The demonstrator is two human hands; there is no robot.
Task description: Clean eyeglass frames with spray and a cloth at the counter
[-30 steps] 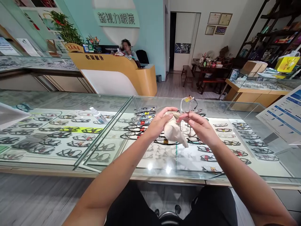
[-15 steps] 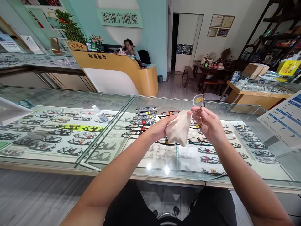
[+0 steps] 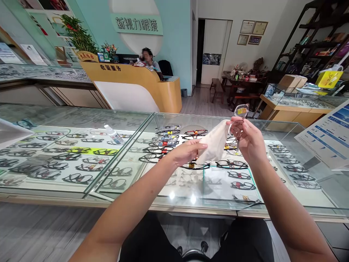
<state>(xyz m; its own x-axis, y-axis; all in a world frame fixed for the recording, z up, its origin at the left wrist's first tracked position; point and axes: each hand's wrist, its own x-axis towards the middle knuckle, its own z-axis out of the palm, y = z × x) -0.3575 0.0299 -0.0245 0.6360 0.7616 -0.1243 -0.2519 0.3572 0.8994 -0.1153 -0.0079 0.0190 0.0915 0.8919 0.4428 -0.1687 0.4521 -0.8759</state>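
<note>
My right hand point(image 3: 249, 140) is closed on a pair of clear-framed glasses point(image 3: 240, 115) with a yellow tag on one lens, held up above the glass counter point(image 3: 191, 189). A cream cleaning cloth point(image 3: 215, 143) stretches between both hands. My left hand point(image 3: 187, 152) pinches the cloth's lower end, while its upper end reaches my right hand by the glasses.
The glass showcase holds several rows of spectacle frames point(image 3: 81, 160). A small spray bottle point(image 3: 113, 134) lies on the counter to the left. A printed sheet point(image 3: 327, 136) stands at the right. A person sits behind the yellow reception desk point(image 3: 136, 85) farther back.
My right hand has carried the glasses up and to the right. The cloth, bunched under the glasses before, is now drawn out between my hands. My left hand has dropped slightly.
</note>
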